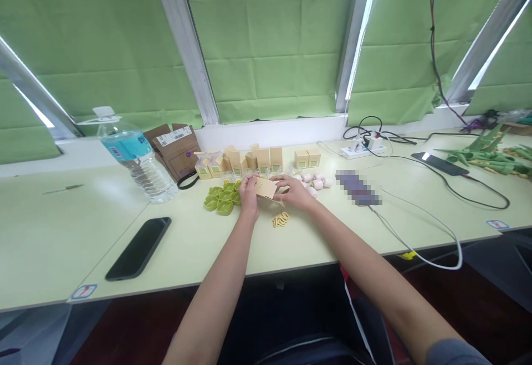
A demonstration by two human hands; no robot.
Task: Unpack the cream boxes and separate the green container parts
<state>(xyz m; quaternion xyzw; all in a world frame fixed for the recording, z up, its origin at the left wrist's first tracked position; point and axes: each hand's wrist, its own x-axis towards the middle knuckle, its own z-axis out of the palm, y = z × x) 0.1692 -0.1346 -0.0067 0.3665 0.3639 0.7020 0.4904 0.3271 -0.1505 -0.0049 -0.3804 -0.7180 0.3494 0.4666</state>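
Both my hands hold a small flat tan cardboard piece [266, 188] just above the desk. My left hand [248, 194] grips its left edge with curled fingers. My right hand [294, 191] pinches its right side. A little pile of yellow rings [281, 220] lies on the desk just below the card. Green tray-like pieces [222, 199] sit beside my left hand. A row of small tan boxes [249, 161] stands behind the hands, and pale pink round objects [316, 181] lie right of my right hand.
A water bottle [139, 160] stands at the left beside an open brown carton [177, 149]. A black phone [139, 247] lies near the desk's front edge. A power strip [361, 148], cables, another phone [439, 163] and green plastic parts [486, 154] occupy the right.
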